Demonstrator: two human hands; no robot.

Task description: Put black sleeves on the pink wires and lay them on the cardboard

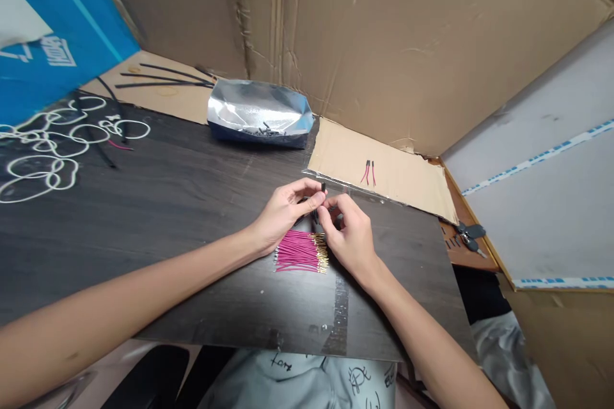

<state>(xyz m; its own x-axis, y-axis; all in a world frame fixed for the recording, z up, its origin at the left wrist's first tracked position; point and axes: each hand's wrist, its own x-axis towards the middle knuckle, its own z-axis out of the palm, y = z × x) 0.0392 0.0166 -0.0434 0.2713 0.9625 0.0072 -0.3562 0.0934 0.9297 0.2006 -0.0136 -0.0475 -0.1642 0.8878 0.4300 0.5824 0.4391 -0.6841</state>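
My left hand [291,209] pinches a small black connector housing [323,186] between thumb and fingers, its end sticking up. Close beside it, my right hand [349,228] is closed, thumb against fingertips; whatever it grips is too small and too covered to make out. Below both hands lies a row of short magenta wires [297,251] with gold metal terminals [320,254] at their right ends. Some black pieces [315,216] show partly behind the fingers. On a cardboard strip to the right rest a few magenta wires with black ends [368,171].
An open silver pouch [261,105] holding small black pieces stands at the back. White cord loops [52,140] lie at left, black tubes [165,81] behind them. The cardboard strip [398,186] borders the cardboard wall [384,45]. Keys [470,236] lie at far right.
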